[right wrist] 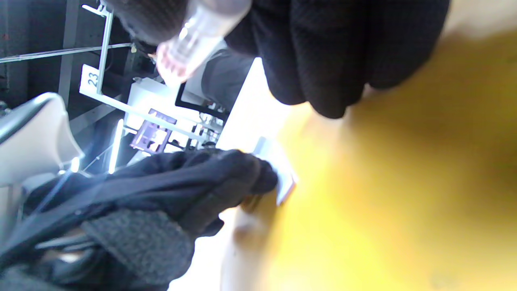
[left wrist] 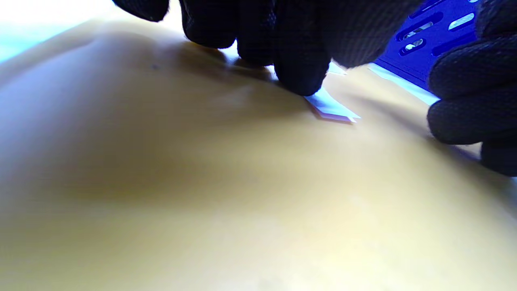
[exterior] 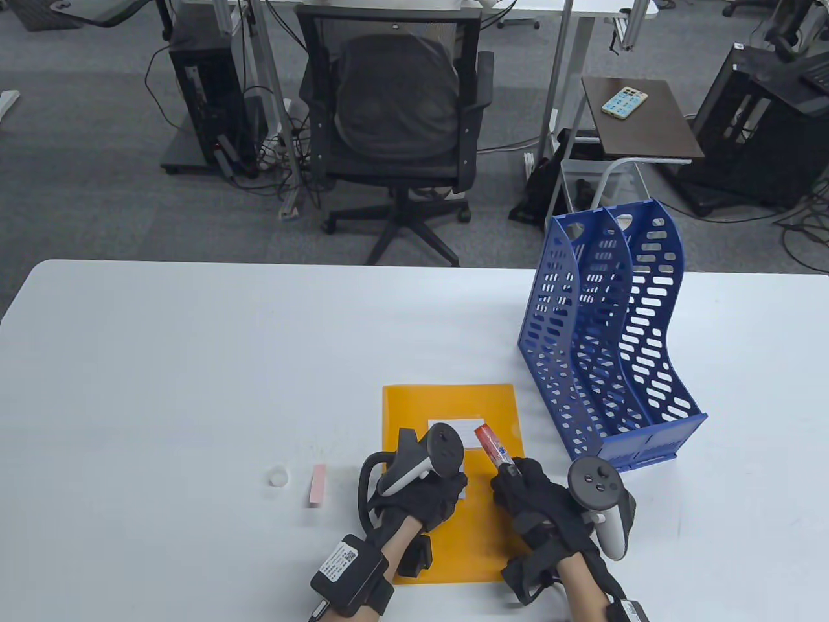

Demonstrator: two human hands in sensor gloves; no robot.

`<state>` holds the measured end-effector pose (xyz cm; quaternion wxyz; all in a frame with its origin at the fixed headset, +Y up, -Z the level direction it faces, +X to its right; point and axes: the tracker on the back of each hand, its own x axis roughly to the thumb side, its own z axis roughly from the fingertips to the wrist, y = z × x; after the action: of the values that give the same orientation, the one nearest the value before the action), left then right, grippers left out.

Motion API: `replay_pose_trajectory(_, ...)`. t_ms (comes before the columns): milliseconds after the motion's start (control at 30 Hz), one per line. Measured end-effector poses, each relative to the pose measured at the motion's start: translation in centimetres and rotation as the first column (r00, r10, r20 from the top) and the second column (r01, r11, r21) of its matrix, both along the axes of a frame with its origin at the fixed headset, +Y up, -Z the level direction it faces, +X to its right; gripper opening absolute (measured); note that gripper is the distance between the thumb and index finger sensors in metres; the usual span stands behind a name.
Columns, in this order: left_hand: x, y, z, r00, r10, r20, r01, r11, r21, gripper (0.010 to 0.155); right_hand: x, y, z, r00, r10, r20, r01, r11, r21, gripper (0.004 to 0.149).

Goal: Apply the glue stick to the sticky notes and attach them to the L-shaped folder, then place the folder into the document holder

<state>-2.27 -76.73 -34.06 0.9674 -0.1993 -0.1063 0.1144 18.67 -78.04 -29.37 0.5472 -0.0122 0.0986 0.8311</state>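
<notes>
- On the white table (exterior: 194, 363) I see the orange L-shaped folder (exterior: 447, 538) lying flat near the front edge, with both of my hands over it.
- My left hand (exterior: 432, 494) rests on the folder, and its fingertips (left wrist: 301, 79) press down on a white sticky note (left wrist: 333, 108) — one corner of the note sticks out past them.
- My right hand (exterior: 528, 495) is wrapped around the glue stick (exterior: 493, 446). Its red end points up and away from me, above the folder.
- Just right of the folder stands the blue document holder (exterior: 605, 337), with two slots. I cannot see anything in them.
- Left of the folder lie a small white cap (exterior: 278, 476) and a pink sticky note pad (exterior: 318, 485), close to each other but apart.
- Past the table stands a black office chair (exterior: 395, 129), and a small brown side table (exterior: 638, 116) has a remote control (exterior: 624, 103) on it.
</notes>
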Motion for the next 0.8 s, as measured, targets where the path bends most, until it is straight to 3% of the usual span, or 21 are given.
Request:
replay_pose_trajectory(200,0.78,0.05,0.04,0.996,-0.085,0.004,0.084,0.993,0.084,0.042,-0.01,-0.01,0.02,1.000,0.003,-0.001,-0.003,1.000,0.002,0.063)
replay_pose_trajectory(400,0.93,-0.02,0.14,0.996,-0.093,0.008,0.092,0.992,0.090,0.046,-0.03,-0.03,0.02,1.000,0.004,-0.001,-0.004,1.000,0.002,0.063)
replay_pose_trajectory(567,0.86,-0.13,0.07,0.995,-0.101,0.010,0.101,0.994,0.049,0.046,-0.04,-0.04,0.02,1.000,0.005,-0.001,-0.005,1.000,0.003,0.063)
replay_pose_trajectory(800,0.87,-0.19,-0.34,0.993,-0.113,0.022,0.114,0.993,-0.015,0.063,-0.04,-0.06,0.02,1.000,0.006,-0.001,-0.006,1.000,0.004,0.063)
